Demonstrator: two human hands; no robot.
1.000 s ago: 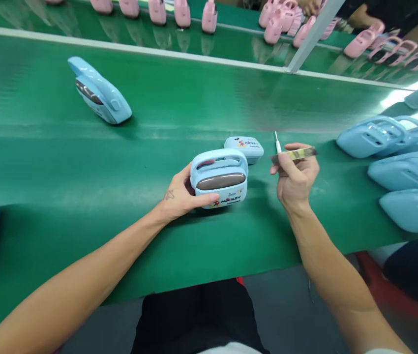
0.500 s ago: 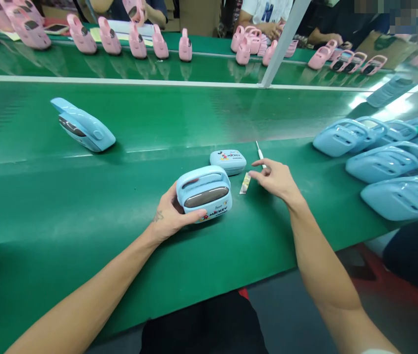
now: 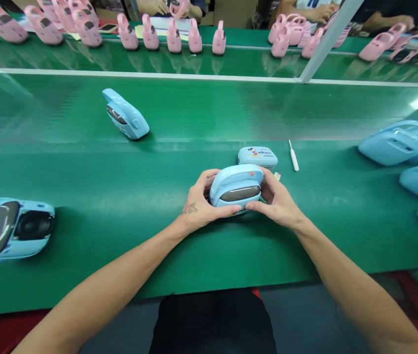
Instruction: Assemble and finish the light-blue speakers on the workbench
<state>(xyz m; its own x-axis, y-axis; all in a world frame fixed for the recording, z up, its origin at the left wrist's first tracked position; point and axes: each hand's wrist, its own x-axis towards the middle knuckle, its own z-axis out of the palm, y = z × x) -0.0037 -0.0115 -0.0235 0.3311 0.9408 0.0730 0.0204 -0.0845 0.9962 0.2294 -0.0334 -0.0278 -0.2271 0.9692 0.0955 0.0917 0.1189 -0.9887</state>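
Between both hands, near the table's front edge, is a light-blue handled speaker [image 3: 235, 178] with a dark oval window. My left hand [image 3: 199, 204] wraps its left side, thumb along the lower front. At the opposite end my right hand [image 3: 281, 202] grips it, thumb also in front. The lower front is partly covered by the thumbs. Just behind stands a light-blue printed front piece [image 3: 257, 156]. A small pale strip [image 3: 277, 176] peeks out beside my right fingers. Farther right lies a thin white-handled screwdriver [image 3: 294, 161].
Another blue speaker [image 3: 127, 115] rests farther back on the green table [image 3: 179, 265]. At left lies one showing a black round cone [image 3: 13, 228]. Several blue shells [image 3: 397, 142] stand at right. Behind a white rail [image 3: 194, 74] are pink speakers [image 3: 174, 37] and co-workers' hands.
My right hand has left the spot by the screwdriver and strip and now holds the speaker's right side. The speaker has tilted. The view has swung right-to-left, showing more of the left side.
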